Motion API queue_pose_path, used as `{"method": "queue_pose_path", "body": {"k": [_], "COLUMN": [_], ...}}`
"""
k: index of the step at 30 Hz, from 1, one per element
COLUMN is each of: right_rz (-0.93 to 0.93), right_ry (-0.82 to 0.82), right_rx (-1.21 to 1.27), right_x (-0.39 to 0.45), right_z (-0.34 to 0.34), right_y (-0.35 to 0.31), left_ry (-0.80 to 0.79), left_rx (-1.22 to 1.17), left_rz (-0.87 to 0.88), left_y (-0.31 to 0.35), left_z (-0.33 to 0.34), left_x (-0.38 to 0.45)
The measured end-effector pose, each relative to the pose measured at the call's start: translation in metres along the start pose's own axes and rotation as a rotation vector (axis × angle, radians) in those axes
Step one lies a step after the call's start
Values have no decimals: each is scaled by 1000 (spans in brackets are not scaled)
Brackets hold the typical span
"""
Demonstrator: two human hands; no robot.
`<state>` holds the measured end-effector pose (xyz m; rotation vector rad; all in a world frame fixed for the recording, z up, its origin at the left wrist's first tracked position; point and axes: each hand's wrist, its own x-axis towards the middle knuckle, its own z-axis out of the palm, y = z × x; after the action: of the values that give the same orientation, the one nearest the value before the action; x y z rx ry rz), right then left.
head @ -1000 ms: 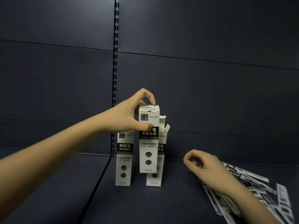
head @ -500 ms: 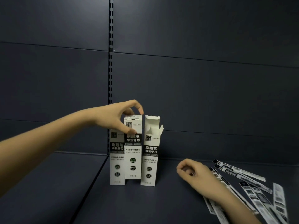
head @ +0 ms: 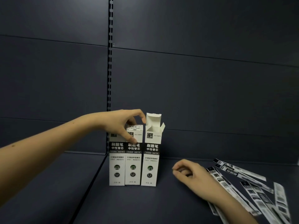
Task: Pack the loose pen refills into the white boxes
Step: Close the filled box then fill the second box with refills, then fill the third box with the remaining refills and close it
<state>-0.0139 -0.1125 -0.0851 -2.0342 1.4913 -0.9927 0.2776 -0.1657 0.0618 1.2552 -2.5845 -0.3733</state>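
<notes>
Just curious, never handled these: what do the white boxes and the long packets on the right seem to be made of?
The open box looks like thin matte printed cardboard: its raised flaps show creased folds. The packets seem to be glossy clear plastic sleeves with printed labels, though blur leaves that uncertain.

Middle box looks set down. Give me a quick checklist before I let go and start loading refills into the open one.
1. Middle box stands upright between its neighbours: ok.
2. Left hand off the middle box: not ok, thumb and fingers pinch its top.
3. Right box flaps open: ok.
4. Right box has room inside: cannot tell, interior hidden.
5. Right hand free: ok, loosely curled, nothing seen in it.
6. Loose refills beside the right hand: ok.
</notes>
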Motion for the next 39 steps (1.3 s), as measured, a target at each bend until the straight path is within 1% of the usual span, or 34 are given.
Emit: {"method": "queue_pose_path", "body": {"k": [3,10,15,18,21,25,31,35,39], "right_rz": [-4,1,4,3,39,93,60,0,-112], "right_ry": [-4,13,48,76,95,100,93,61,37], "right_rx": [13,37,-3,-29,-47,-63,-36,-23,-42], "right_x": [0,-6,-14,-20,-32,-48,-60,-68,-79], "right_z": [2,3,-5,-11,-17,-28,-41,-56,-70], "right_y": [-1,-2,-6,-10,-12,-11,-7,11,30], "left_ry": [-8,-30,77,107,113,180,197,314,407], "left_rx": [35,10,-46,-59,-30,-35,-114,-257,-408], "left_rz": [-10,-47,-10,-2,-1,27,84,142,155], "left_y": [-2,-7,9,19,26,34,46,68,97], "left_z": [3,6,5,8,14,21,27,43,74], "left_x": [5,12,17,23,29,30,23,13,4]}}
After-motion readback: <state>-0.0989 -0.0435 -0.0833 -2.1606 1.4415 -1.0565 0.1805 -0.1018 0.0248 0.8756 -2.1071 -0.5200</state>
